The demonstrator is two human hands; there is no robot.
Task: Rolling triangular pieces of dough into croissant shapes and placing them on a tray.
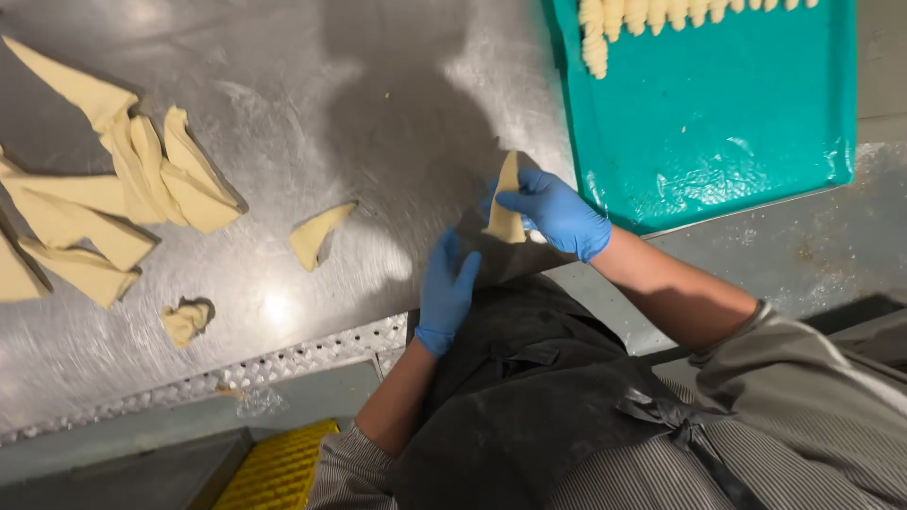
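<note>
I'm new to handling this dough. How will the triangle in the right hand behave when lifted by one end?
The dough triangle pinched by the right hand is thin, so it will probably droop and stretch. The pile of triangles lies folded and draped, suggesting floppy sheets. It looks light, and may cling slightly to the gloves.

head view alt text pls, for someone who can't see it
A person's blue-gloved right hand holds a dough triangle over a steel table, the gloved left hand open just below. Cut dough triangles lie on the left; a teal tray holds rolled pieces.
</note>
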